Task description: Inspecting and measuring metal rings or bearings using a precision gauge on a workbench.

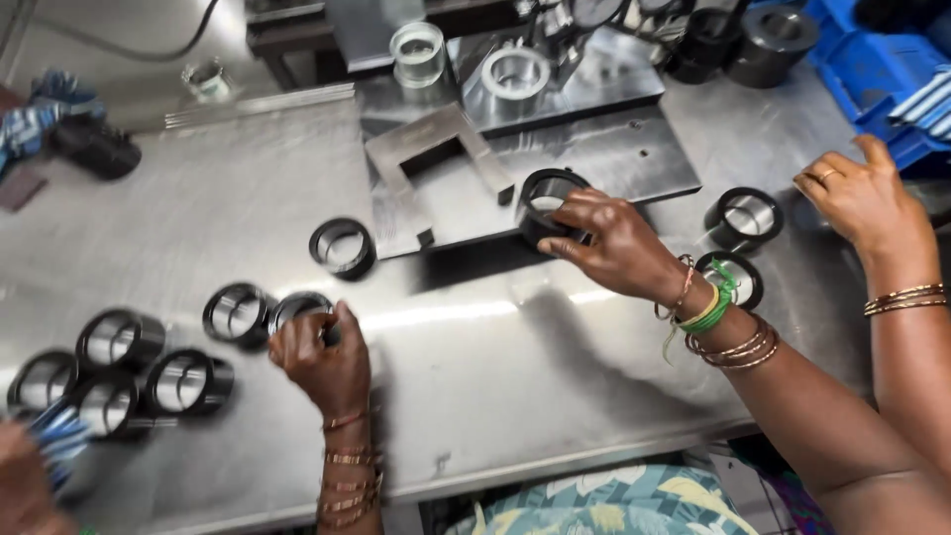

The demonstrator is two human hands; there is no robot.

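A cluster of black rings [119, 372] lies at the far left of the steel table [495, 396], well left of the grey plate [535, 168]. Just right of that cluster, the left hand [322, 357] curls closed around a ring [295, 307], fingers wrapped over its right edge; another ring [236, 315] sits touching it on the left. A lone ring [342, 248] rests on the table just off the plate's left edge.

On the plate's front edge, beside the angled metal bracket [436, 159], the right hand [614, 248] pinches a black ring [548, 203] with fingertips and thumb, the ring lying half on the plate. Behind the plate stand two clear cylinders [466, 64]. Right of the plate, two more rings [743, 218] sit near the bangled wrist. Farthest right, another person's hand [862, 198] hovers loosely open by a blue crate [872, 69].
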